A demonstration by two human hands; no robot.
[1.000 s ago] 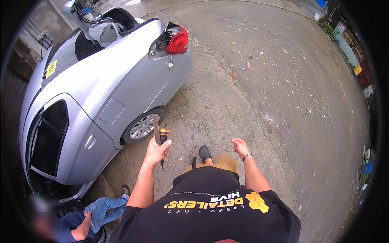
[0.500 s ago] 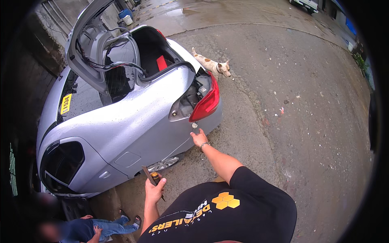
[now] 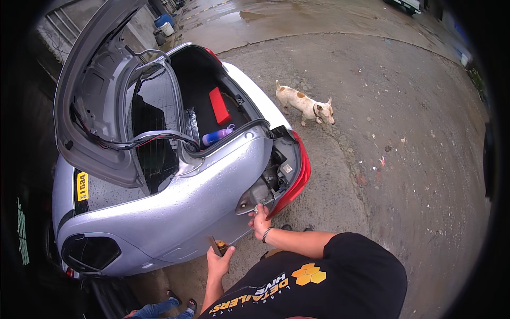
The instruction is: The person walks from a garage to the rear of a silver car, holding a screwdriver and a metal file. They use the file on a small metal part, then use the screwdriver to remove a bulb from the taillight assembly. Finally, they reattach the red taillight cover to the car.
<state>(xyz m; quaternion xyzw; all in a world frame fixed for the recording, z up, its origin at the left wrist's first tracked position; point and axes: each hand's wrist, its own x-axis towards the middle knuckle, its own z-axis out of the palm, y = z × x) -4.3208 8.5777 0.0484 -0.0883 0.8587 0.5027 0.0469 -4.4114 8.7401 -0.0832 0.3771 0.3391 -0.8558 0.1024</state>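
A silver car (image 3: 175,212) stands with its boot lid (image 3: 90,85) raised. At its rear corner the red tail light (image 3: 298,183) sits outward from an exposed housing recess (image 3: 265,186). My right hand (image 3: 261,223) is at the lower edge of that recess, its fingers pinched on a small pale piece (image 3: 256,209); its kind is too small to tell. Lower and to the left, my left hand (image 3: 219,259) is closed around a flat metal strip (image 3: 213,244) and a yellow-and-black handle (image 3: 221,245), perhaps a screwdriver's. Its fingers hide the rest of both.
In the boot lie a red box-like object (image 3: 219,106) and a blue-purple bottle (image 3: 217,136). A white-and-brown dog (image 3: 303,102) stands on the wet pavement behind the car. Another person's jean-clad legs (image 3: 159,308) show at the lower left. Buckets (image 3: 164,24) stand far back.
My right hand has come in from just below the tail light to the recess edge with the small piece. I have moved closer to the car. The dog has walked right.
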